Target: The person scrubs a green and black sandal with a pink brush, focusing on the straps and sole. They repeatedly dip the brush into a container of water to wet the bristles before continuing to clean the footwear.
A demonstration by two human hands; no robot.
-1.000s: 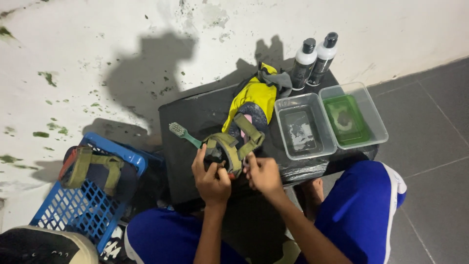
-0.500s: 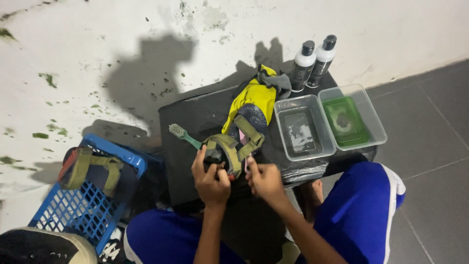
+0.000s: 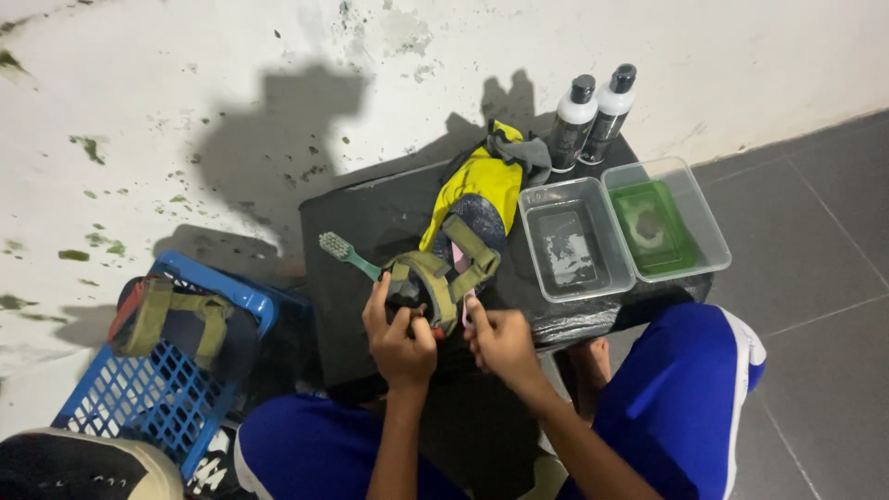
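An olive-green strapped sandal [image 3: 443, 268] lies on a black-wrapped low table [image 3: 370, 222], its toe toward me. My left hand [image 3: 400, 335] grips the sandal's near end, fingers curled over the strap. My right hand [image 3: 500, 341] pinches a thin pink-handled tool [image 3: 466, 306] against the sandal's side. A green toothbrush [image 3: 344, 254] rests just left of the sandal. Behind it a yellow cloth [image 3: 474, 181] and a grey rag [image 3: 519, 148] lie bunched.
Two clear plastic tubs stand at the right, one with dark liquid [image 3: 567, 243], one with a green sponge [image 3: 659, 227]. Two black-and-white bottles [image 3: 591, 113] stand by the wall. A blue basket [image 3: 157, 370] at the left holds another sandal. My blue-clad knees flank the table.
My right hand has shifted slightly closer to the sandal's side; the left hand keeps its grip. The sandal and table items stay in place.
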